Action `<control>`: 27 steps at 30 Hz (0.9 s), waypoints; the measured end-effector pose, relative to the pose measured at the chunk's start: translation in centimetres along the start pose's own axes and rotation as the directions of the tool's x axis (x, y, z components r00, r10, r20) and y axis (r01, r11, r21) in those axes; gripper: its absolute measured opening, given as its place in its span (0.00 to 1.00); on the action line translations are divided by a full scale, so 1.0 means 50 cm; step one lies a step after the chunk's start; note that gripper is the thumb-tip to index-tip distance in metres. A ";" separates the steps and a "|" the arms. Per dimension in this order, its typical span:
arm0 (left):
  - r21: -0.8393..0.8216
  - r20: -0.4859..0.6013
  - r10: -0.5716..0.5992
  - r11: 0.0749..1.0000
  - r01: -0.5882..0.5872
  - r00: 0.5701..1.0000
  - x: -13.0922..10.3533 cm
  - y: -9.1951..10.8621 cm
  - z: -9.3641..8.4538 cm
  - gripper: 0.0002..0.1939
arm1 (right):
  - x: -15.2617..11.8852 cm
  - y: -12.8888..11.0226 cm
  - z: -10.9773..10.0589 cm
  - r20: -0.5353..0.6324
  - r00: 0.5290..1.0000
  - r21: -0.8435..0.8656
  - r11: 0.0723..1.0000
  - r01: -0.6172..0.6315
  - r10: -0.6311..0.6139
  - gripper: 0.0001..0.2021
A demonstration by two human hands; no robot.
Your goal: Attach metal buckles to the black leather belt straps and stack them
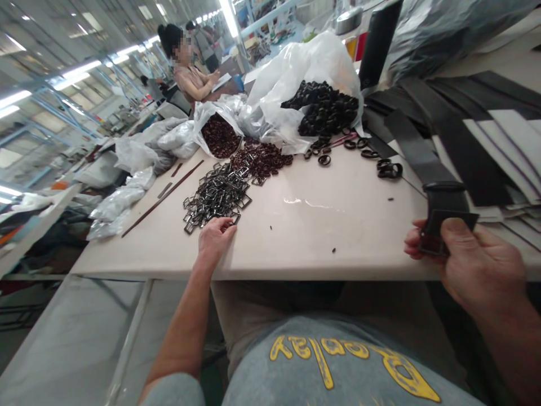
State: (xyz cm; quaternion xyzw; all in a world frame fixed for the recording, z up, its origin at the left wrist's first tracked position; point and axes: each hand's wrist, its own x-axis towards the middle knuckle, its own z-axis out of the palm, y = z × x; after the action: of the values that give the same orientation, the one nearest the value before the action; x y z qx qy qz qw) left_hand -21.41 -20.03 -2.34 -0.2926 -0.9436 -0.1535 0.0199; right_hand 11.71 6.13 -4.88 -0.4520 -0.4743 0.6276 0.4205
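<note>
As the right hand (482, 262) grips a folded black strap (448, 211) at the counter's (308, 225) near edge, the left hand (214, 239) reaches to the near side of a heap of dark metal buckles (220, 194). The right fingers are closed on the strap, thumb on top, with a metal frame (431, 246) showing at its lower end. The left fingers are curled and narrow against a buckle at the heap's near right edge; from here, one cannot tell whether they pinch it.

Just beyond the buckles, and meeting them, lie small reddish-brown loops (268, 159), with more of the same inside an open plastic bag (202, 127) behind. A larger white bag (291, 62) spills black loops (325, 107) onto the counter, a few of them scattered in front of its mouth. To the right, wide black strips (460, 146) lie overlapped with pale ones (502, 152), beyond the right hand. On the left, a long thin brown strip (163, 197) slants across the surface beside a row of clear plastic bags (114, 203). A person in a pinkish top (192, 82) holds a pale sheet (221, 83) in the background.
</note>
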 end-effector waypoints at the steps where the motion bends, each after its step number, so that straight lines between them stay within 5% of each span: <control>1: -0.005 -0.003 -0.018 1.000 0.018 1.000 0.002 -0.002 -0.001 0.15 | 0.000 -0.001 0.001 -0.001 1.000 0.000 1.000 -0.001 0.001 0.31; 5: 0.015 -0.014 -0.012 1.000 0.013 1.000 0.012 -0.013 -0.007 0.15 | -0.002 -0.003 0.003 -0.001 1.000 0.005 1.000 -0.015 0.015 0.32; 13: 0.072 0.132 0.234 0.967 -0.244 0.963 0.042 -0.025 -0.017 0.15 | -0.004 -0.004 0.000 0.000 1.000 0.024 1.000 -0.012 0.012 0.31; 16: 0.224 0.192 0.338 0.899 -0.377 0.921 0.054 -0.022 -0.028 0.15 | -0.001 -0.006 0.000 -0.005 0.999 0.057 0.997 -0.043 0.044 0.33; 20: 0.483 0.340 0.467 0.658 -0.578 0.816 0.073 -0.010 -0.043 0.14 | 0.004 -0.003 -0.003 0.008 0.999 0.062 0.997 -0.054 0.054 0.34; 27: 0.480 0.441 0.555 0.518 -0.708 0.705 0.105 0.012 -0.049 0.11 | 0.001 0.002 -0.003 0.092 0.995 0.064 0.997 -0.048 0.043 0.32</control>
State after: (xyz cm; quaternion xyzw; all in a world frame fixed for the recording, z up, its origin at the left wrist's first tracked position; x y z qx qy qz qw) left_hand -25.57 -17.44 0.82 -0.6093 -0.7601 0.2180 0.0590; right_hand 11.83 6.22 -4.99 -0.4197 -0.4616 0.6722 0.3987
